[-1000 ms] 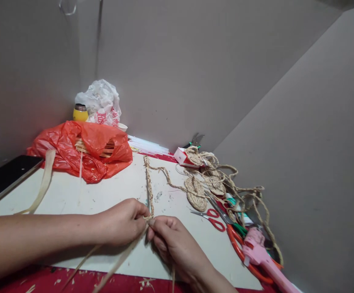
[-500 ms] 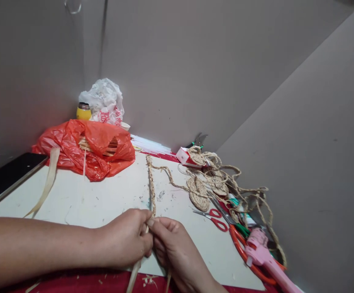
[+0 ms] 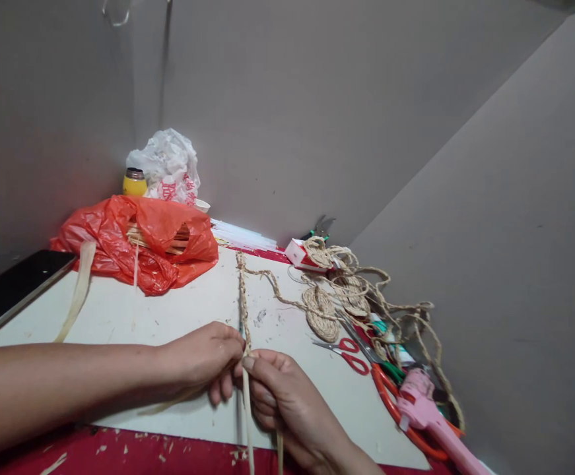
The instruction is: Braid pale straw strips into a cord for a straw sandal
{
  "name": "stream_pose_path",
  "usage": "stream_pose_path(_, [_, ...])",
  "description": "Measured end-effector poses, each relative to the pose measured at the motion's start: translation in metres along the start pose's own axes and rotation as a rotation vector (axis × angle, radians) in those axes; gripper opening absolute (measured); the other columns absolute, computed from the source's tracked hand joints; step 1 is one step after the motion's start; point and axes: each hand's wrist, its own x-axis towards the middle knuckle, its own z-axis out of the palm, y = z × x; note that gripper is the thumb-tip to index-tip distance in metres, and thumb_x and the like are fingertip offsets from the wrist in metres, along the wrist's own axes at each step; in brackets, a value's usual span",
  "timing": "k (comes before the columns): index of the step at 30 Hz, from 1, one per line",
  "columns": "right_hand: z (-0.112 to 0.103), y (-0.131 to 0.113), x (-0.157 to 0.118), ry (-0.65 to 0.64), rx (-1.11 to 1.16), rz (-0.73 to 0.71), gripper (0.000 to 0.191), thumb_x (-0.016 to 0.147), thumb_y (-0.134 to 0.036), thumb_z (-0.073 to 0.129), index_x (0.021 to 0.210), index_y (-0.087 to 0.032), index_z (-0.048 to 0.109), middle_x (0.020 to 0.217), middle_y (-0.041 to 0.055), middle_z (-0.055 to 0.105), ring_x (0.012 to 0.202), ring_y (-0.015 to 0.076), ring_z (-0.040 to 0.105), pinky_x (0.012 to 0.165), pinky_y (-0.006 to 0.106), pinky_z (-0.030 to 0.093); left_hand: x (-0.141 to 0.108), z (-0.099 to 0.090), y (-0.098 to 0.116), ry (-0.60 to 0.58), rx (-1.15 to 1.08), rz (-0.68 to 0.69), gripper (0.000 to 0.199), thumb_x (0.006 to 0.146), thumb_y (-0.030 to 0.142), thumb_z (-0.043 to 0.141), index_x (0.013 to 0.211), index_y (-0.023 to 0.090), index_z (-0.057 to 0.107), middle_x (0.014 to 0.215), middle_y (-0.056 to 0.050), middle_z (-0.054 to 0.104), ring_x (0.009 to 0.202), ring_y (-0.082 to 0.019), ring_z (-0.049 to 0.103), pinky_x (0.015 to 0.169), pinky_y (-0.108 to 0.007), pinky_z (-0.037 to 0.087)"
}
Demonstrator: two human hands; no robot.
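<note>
A narrow braid of straw-coloured strips point(image 3: 245, 310) runs down the white board from its far edge towards me. My right hand point(image 3: 287, 396) pinches the braid's near end between thumb and forefinger, and loose pale strips point(image 3: 248, 422) hang below it. Just left of that point my left hand point(image 3: 208, 359) has its fingers curled, thumb side against the braid. A pale strip point(image 3: 171, 401) trails out from under this hand to the lower left. The left fingertips are partly hidden.
Left stand a red plastic bag point(image 3: 113, 231) of strips and a black phone point(image 3: 14, 290). To the right lie coiled braids point(image 3: 321, 313), small red-handled scissors point(image 3: 351, 356), bigger orange-handled scissors point(image 3: 383, 392) and a pink glue gun point(image 3: 426, 409). Grey walls rise behind.
My left hand has turned and shifted slightly left, taking a strip sideways under the forearm. A strip now hangs straight down below the right hand, which keeps its pinch.
</note>
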Motion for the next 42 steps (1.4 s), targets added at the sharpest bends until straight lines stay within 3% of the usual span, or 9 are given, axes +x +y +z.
stream_pose_path(4, [-0.001, -0.005, 0.000, -0.017, -0.023, 0.041, 0.029, 0.075, -0.039, 0.066, 0.066, -0.015, 0.052, 0.039, -0.0122, 0.027, 0.034, 0.0012, 0.011, 0.035, 0.017, 0.005, 0.003, 0.001, -0.009, -0.009, 0.007, 0.081, 0.014, 0.066, 0.025, 0.040, 0.056, 0.017, 0.046, 0.044, 0.006, 0.036, 0.041, -0.007, 0.025, 0.043, -0.021, 0.019])
stream_pose_path(13, [-0.007, -0.012, 0.000, 0.001, -0.278, -0.003, 0.031, 0.072, -0.042, 0.066, 0.064, -0.014, 0.055, 0.039, -0.0114, 0.027, 0.037, 0.0034, 0.015, 0.039, 0.020, 0.008, 0.002, -0.007, -0.003, -0.015, 0.257, 0.158, 0.020, 0.069, 0.024, 0.041, 0.061, 0.014, 0.056, 0.057, 0.001, 0.051, 0.056, -0.010, 0.039, 0.058, -0.023, 0.032])
stream_pose_path(22, [-0.006, -0.012, -0.005, 0.088, -0.824, -0.234, 0.031, 0.082, -0.033, 0.050, 0.057, -0.017, 0.040, 0.056, -0.0056, 0.028, 0.053, 0.0079, 0.024, 0.047, 0.021, 0.021, 0.000, -0.006, 0.003, -0.052, 0.254, 0.015, 0.019, 0.068, 0.029, 0.046, 0.055, 0.016, 0.048, 0.045, 0.006, 0.036, 0.044, -0.007, 0.027, 0.047, -0.023, 0.021])
stream_pose_path(26, [-0.009, -0.015, -0.008, 0.128, -0.968, -0.271, 0.029, 0.084, -0.034, 0.049, 0.061, -0.016, 0.048, 0.059, -0.0033, 0.038, 0.058, 0.0096, 0.033, 0.052, 0.021, 0.026, -0.002, -0.005, 0.005, -0.018, 0.233, -0.017, 0.017, 0.067, 0.027, 0.046, 0.053, 0.016, 0.048, 0.041, 0.007, 0.033, 0.041, -0.007, 0.023, 0.045, -0.023, 0.017])
stream_pose_path(29, [-0.010, -0.021, -0.013, 0.148, -0.956, -0.233, 0.029, 0.083, -0.036, 0.052, 0.063, -0.015, 0.052, 0.058, -0.0034, 0.040, 0.056, 0.0091, 0.034, 0.050, 0.020, 0.027, 0.000, -0.007, -0.001, 0.009, 0.290, 0.052, 0.019, 0.068, 0.026, 0.047, 0.054, 0.015, 0.050, 0.045, 0.006, 0.037, 0.044, -0.007, 0.027, 0.046, -0.022, 0.020])
stream_pose_path(32, [-0.006, -0.023, -0.017, 0.071, -0.805, -0.130, 0.030, 0.084, -0.039, 0.051, 0.066, -0.015, 0.055, 0.050, -0.0058, 0.037, 0.046, 0.0069, 0.029, 0.043, 0.019, 0.022, 0.001, -0.007, -0.006, 0.023, 0.286, 0.082, 0.020, 0.070, 0.029, 0.049, 0.057, 0.014, 0.052, 0.049, 0.005, 0.041, 0.047, -0.007, 0.029, 0.047, -0.022, 0.023])
stream_pose_path(37, [0.007, -0.005, -0.020, 0.008, -0.604, 0.047, 0.035, 0.087, -0.047, 0.042, 0.073, -0.017, 0.053, 0.045, -0.0035, 0.050, 0.033, 0.0069, 0.034, 0.035, 0.018, 0.023, -0.003, -0.001, -0.005, -0.004, 0.107, 0.047, 0.024, 0.072, 0.030, 0.047, 0.053, 0.016, 0.048, 0.040, 0.006, 0.036, 0.038, -0.006, 0.024, 0.041, -0.023, 0.016])
stream_pose_path(39, [0.010, 0.004, -0.020, 0.044, -0.655, 0.033, 0.033, 0.088, -0.044, 0.039, 0.071, -0.018, 0.051, 0.051, -0.0009, 0.055, 0.036, 0.0087, 0.042, 0.036, 0.019, 0.027, -0.005, 0.001, -0.004, -0.014, 0.036, 0.025, 0.028, 0.074, 0.032, 0.045, 0.050, 0.017, 0.045, 0.038, 0.006, 0.035, 0.035, -0.006, 0.022, 0.040, -0.024, 0.014])
stream_pose_path(42, [0.012, 0.010, -0.024, 0.088, -0.900, -0.150, 0.031, 0.088, -0.032, 0.040, 0.062, -0.017, 0.050, 0.056, 0.0009, 0.054, 0.048, 0.0098, 0.047, 0.045, 0.020, 0.032, -0.007, 0.002, -0.002, 0.005, 0.025, 0.021, 0.020, 0.068, 0.027, 0.052, 0.051, 0.017, 0.045, 0.040, 0.006, 0.038, 0.036, -0.005, 0.024, 0.039, -0.023, 0.014])
